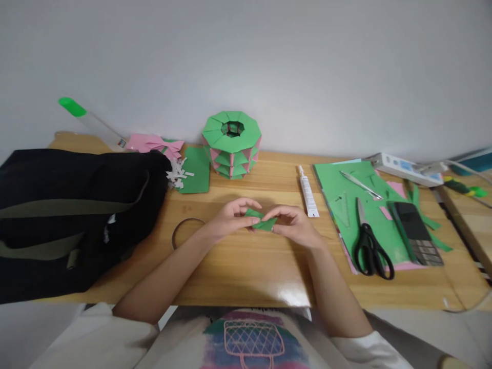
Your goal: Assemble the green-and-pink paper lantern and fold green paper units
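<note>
Between my two hands, just above the wooden table, is a small folded piece of green paper (265, 224). My left hand (235, 218) pinches its left end between thumb and fingers. At the right end, my right hand (292, 223) grips it with thumb and index finger. Behind the hands stands a round green and pink paper structure (230, 146) built of folded pieces, with a hole in its top. A white glue tube (308, 195) lies to the right of my right hand. Beside my left forearm rests a roll of tape or ring (177, 233), partly covered.
A black bag (77, 215) fills the table's left side, near white paper scraps (177, 173), green sheets (197, 171) and pink folded paper (154, 143). On the right, green sheets (338, 184) carry black-handled scissors (371, 251), a pen (361, 184) and a phone (415, 230). Behind lies a power strip (407, 169).
</note>
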{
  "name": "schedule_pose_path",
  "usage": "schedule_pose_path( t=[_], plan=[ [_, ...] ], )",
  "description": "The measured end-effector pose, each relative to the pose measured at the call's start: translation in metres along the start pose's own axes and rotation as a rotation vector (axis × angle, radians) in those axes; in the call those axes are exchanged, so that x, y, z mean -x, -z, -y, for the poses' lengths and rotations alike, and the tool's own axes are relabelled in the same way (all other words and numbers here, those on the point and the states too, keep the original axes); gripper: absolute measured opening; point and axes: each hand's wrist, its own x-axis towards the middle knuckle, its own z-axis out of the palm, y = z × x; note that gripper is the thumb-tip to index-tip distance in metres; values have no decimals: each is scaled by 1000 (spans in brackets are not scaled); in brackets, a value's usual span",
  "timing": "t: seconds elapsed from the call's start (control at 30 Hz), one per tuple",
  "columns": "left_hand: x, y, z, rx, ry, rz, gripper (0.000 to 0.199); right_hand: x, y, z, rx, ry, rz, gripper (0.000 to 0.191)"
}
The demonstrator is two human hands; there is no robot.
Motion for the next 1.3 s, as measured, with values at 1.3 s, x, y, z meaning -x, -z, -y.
schedule_pose_path(
  t=[1.3],
  plan=[
    [-9,5,8,-350,-31,-332,22,-5,-5,-7,13,-14,-132,53]
  ],
)
